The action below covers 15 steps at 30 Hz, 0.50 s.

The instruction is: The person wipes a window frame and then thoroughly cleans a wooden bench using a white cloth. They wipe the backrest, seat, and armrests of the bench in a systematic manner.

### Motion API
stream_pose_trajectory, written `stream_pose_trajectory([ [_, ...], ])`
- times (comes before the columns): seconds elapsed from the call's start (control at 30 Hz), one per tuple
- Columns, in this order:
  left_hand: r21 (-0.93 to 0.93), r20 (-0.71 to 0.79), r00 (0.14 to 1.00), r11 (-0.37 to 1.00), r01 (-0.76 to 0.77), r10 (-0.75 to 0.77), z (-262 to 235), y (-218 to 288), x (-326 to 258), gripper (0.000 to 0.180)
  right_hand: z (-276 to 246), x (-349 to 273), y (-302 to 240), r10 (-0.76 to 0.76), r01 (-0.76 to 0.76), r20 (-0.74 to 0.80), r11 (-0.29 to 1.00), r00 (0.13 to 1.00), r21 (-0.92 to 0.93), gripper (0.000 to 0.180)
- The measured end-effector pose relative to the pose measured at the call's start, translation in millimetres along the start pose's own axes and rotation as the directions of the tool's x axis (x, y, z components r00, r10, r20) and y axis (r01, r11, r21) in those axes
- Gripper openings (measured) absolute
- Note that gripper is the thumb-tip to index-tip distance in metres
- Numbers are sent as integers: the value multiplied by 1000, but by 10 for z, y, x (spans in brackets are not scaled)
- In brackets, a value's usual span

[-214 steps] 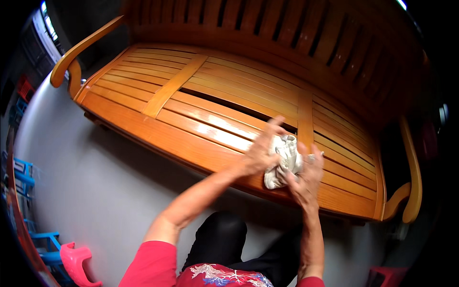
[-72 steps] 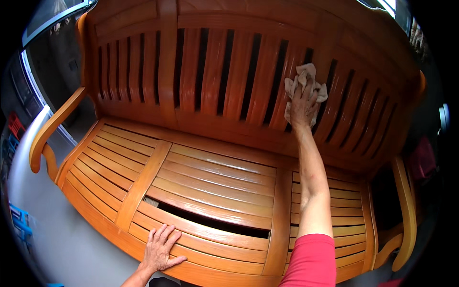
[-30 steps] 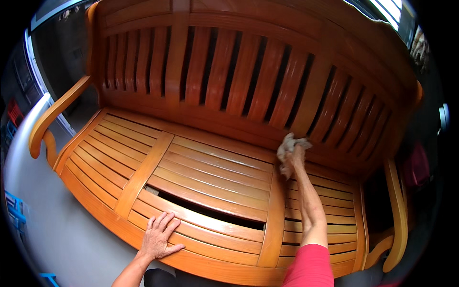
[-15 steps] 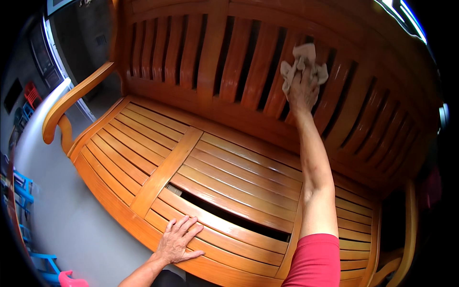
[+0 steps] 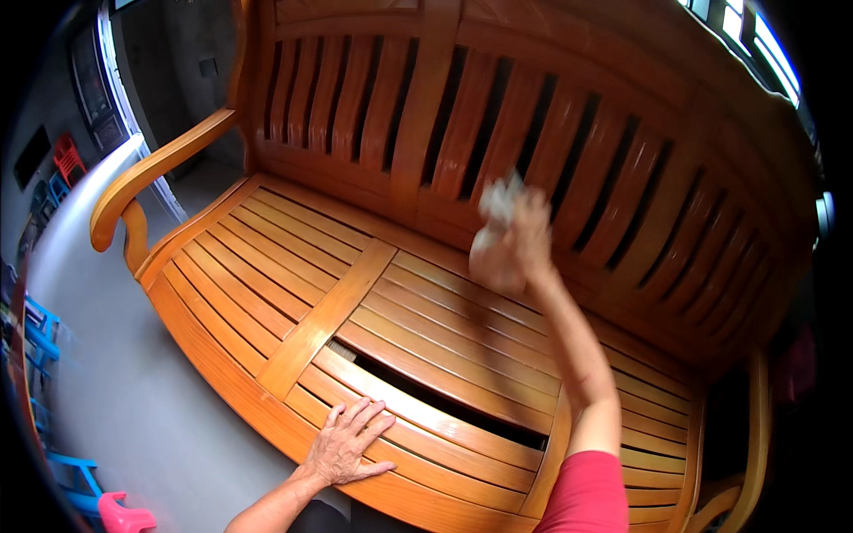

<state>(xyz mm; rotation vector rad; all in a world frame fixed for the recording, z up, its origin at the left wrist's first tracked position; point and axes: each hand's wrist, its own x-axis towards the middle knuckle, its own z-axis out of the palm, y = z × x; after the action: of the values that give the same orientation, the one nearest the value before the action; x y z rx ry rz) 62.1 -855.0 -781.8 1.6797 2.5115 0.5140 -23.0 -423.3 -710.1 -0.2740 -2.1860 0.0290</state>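
Observation:
A glossy orange-brown wooden bench (image 5: 324,311) with a slatted seat and slatted backrest fills most of the view. My right hand (image 5: 530,233) grips a pale cloth (image 5: 499,206), both smeared by motion, in front of the lower part of the backrest. Whether the cloth touches the wood I cannot tell. My left hand (image 5: 346,442) lies flat with spread fingers on the front slats of the seat. Just beyond it a wide dark gap (image 5: 435,404) runs between two slats.
The bench's left armrest (image 5: 160,164) curves out over the grey floor (image 5: 169,400). Blue plastic stools (image 5: 43,333) stand along the left edge, with a pink one (image 5: 123,513) at the lower left. A red chair (image 5: 67,158) is farther back. Bright window panes (image 5: 773,49) show at upper right.
My right hand has come down and to the left with the cloth, from the upper backrest slats to its lower part. My left hand stays on the seat; the view has shifted slightly.

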Motion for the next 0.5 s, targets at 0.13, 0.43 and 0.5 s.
stream_pose_trajectory([
  [0.13, -19, 35, 999, 1000, -8, 9, -2, 22, 27, 75, -201, 1195, 511, -152, 73, -257, 953, 954, -293, 62],
  [0.43, -26, 8, 1000, 999, 18, -18, -12, 12, -12, 73, 385, 361, 215, -124, 27, -133, 823, 983, -568, 31],
  [0.5, -30, -2, 1000, 999, 18, -18, -4, 13, -20, 74, 509, 2, 102, -147, 90, -64, 836, 987, -541, 24],
])
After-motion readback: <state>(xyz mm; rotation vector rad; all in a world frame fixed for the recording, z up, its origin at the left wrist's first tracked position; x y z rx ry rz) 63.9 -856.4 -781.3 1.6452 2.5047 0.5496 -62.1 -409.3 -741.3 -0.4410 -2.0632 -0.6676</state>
